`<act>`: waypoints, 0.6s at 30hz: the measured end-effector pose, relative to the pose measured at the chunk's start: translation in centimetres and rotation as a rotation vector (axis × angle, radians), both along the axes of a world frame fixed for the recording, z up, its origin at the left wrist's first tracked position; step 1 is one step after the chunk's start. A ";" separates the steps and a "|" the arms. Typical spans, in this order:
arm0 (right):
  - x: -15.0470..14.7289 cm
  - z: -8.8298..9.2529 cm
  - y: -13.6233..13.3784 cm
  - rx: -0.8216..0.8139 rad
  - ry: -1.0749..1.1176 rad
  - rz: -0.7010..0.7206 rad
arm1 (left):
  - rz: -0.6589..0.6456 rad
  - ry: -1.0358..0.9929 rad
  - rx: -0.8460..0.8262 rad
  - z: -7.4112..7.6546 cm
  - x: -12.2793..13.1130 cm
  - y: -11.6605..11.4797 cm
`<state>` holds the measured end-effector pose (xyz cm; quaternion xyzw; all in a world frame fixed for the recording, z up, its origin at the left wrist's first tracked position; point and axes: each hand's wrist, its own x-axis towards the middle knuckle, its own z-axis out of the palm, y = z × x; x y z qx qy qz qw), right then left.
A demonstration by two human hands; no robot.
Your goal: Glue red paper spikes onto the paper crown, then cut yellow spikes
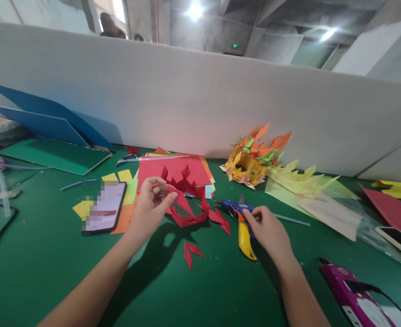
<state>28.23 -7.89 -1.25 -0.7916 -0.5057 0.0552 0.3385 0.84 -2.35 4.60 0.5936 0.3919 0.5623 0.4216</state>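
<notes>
My left hand (154,202) pinches a folded red paper piece (180,200) at the left side of a red paper crown (190,220). The crown stands on the green table as a ring with pointed leaves. My right hand (270,229) has its fingers closed around the back of a blue glue gun (233,207), whose nozzle points left toward the crown. A yellow cutter knife (244,240) lies beneath the glue gun, partly covered by it. Loose folded red paper pieces (190,254) lie in front of the crown, and more lie at its right.
Behind the crown is a stack of coloured paper (153,170). A phone (105,209) rests on paper squares at left. An orange and yellow paper crown (251,159) and a pale yellow one (302,179) stand at back right. A purple power strip (348,290) lies front right.
</notes>
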 end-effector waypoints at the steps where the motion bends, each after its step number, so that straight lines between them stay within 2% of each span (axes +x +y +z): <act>1: -0.2 0.4 -0.1 0.055 -0.056 0.010 | 0.014 -0.009 0.016 0.0 0.0 0.0; 4: -1.5 1.7 -0.4 0.228 -0.154 0.079 | 0.045 0.070 0.051 -0.1 -0.2 -0.1; 7: -3.7 3.2 -0.6 0.306 -0.075 0.288 | 0.032 0.180 0.078 -0.1 -0.3 -0.4; 10: -6.3 4.9 -0.3 0.255 0.052 0.562 | -0.003 0.244 0.127 -0.2 -0.2 -0.7; 12: -7.8 6.0 0.3 0.226 0.116 0.691 | -0.004 0.321 0.186 -0.2 -0.2 -0.7; 15: -9.6 7.0 1.7 0.191 0.175 0.786 | -0.006 0.447 0.306 -0.3 -0.3 -0.8; 18: -10.8 7.1 2.7 0.167 0.225 0.786 | -0.002 0.516 0.451 -0.3 -0.3 -0.7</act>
